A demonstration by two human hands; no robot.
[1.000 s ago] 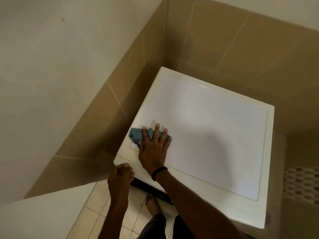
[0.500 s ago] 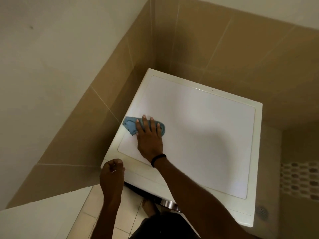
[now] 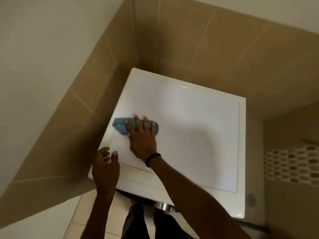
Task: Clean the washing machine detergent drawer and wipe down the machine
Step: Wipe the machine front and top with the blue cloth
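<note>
A white washing machine (image 3: pixel 198 128) stands in a tiled corner, and I look down on its flat top. My right hand (image 3: pixel 142 138) lies flat, fingers spread, pressing a crumpled blue cloth (image 3: pixel 120 125) onto the left part of the top. A black band circles that wrist. My left hand (image 3: pixel 105 166) hovers at the machine's front left corner with fingers loosely apart and nothing in it. The detergent drawer is hidden from this angle. A chrome door rim (image 3: pixel 162 205) shows below the front edge.
Brown tiled walls (image 3: pixel 189 40) close in behind and to the left of the machine. A mosaic strip (image 3: pixel 291 165) and a floor drain (image 3: pixel 250 199) lie to the right. Pale floor tiles (image 3: pixel 96 213) and my legs are below the front edge.
My right hand has slid the cloth farther back along the left side of the top. The left hand has opened from a loose fist and risen beside the front corner.
</note>
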